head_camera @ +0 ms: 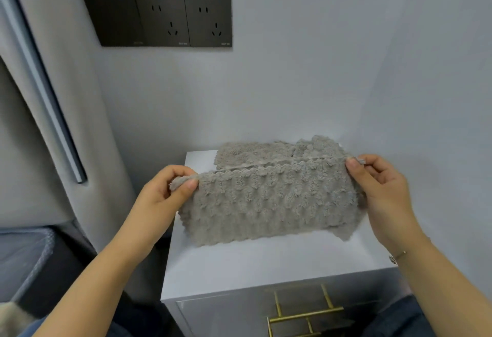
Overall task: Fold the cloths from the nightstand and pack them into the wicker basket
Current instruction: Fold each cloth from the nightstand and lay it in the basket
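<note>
You pinch fluffy grey ribbed cloth corners, left hand, right hand; folding step; next, bring edges together squarely.

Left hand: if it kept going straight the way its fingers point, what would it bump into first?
Probably the grey cloth the left hand already pinches; beyond it, likely the right hand, though depth is unclear.

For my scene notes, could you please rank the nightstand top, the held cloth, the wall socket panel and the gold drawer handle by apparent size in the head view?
1. nightstand top
2. held cloth
3. wall socket panel, close to the cloth; it sits farther away, so unsure
4. gold drawer handle, partly cut off
</note>
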A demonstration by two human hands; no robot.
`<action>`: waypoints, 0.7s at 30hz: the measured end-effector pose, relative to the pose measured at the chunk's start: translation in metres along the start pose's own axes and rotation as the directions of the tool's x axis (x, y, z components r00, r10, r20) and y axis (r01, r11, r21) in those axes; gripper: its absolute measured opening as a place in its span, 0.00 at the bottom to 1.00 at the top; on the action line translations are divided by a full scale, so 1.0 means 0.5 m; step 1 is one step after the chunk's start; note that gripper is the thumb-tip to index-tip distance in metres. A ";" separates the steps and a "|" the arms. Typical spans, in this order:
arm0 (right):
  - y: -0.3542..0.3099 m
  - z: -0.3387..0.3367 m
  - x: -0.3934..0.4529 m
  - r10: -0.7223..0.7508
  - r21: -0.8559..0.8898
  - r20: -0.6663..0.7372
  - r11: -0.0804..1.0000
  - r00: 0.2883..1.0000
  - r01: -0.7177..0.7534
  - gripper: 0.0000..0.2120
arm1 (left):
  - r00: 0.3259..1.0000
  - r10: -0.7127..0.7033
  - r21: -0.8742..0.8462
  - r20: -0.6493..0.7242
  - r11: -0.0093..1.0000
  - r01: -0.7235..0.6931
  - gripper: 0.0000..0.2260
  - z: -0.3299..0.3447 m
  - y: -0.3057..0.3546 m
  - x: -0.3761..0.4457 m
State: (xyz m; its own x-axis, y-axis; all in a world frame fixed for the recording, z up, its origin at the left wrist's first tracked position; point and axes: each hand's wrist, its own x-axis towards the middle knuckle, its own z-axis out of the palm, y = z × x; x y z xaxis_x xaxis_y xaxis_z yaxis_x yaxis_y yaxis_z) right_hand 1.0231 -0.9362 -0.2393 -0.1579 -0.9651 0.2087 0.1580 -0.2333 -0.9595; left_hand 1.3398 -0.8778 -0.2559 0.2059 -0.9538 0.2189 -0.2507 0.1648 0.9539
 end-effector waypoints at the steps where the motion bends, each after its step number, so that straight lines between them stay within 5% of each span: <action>1: -0.013 -0.002 0.003 -0.029 0.000 -0.012 1.000 1.000 0.029 0.06 | 1.000 -0.003 -0.101 -0.007 0.995 0.003 0.06 0.003 0.015 -0.005; 4: -0.046 -0.004 0.005 -0.103 -0.033 -0.035 0.994 0.994 0.101 0.03 | 0.999 -0.018 -0.206 0.037 0.978 0.025 0.12 0.005 0.038 -0.021; 11: -0.105 0.002 0.007 -0.141 -0.084 -0.024 0.987 0.990 0.139 0.05 | 0.985 -0.035 -0.109 0.171 0.993 0.054 0.10 0.013 0.046 -0.057; 21: -0.094 0.159 0.152 0.018 -0.516 0.385 0.834 0.923 0.198 0.12 | 0.916 -0.321 0.070 0.241 0.947 0.313 0.08 -0.009 -0.028 -0.117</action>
State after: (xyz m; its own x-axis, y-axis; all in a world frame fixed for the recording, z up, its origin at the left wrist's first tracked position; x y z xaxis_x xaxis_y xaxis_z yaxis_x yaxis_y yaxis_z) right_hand 1.0812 -1.0082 -0.1631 0.2320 -0.9406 0.2477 -0.4021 -0.3246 -0.8561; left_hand 1.3356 -0.8232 -0.2810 0.0414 -0.9871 -0.1548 -0.2396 -0.1602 0.9576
